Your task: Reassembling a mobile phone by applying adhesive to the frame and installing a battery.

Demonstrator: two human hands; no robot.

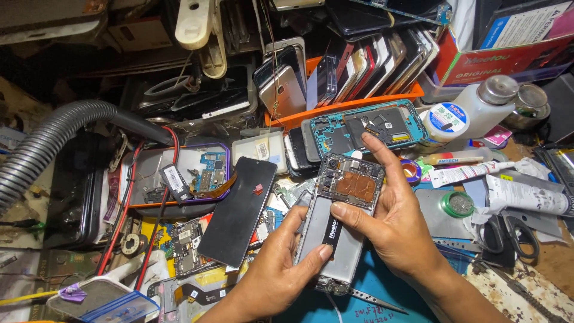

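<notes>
An opened phone (344, 206) with its back cover off shows a silver battery and a copper-coloured shield near the top. My left hand (281, 269) holds it from below left, thumb on the battery's black label. My right hand (397, 218) grips its right edge, thumb across the battery and index finger stretched up past the phone's top. A black screen panel (237, 210) lies just to the left, connected by a ribbon. Metal tweezers (373, 301) lie under the phone's lower end on a blue mat (359, 302).
A teal phone frame (365, 127) lies behind the phone. An orange tray (347, 103) of upright phones stands at the back. A white bottle (472, 110), tubes (472, 173), scissors (505, 233) sit right. A grey hose (54, 140) and a tray of circuit boards (179, 176) are left.
</notes>
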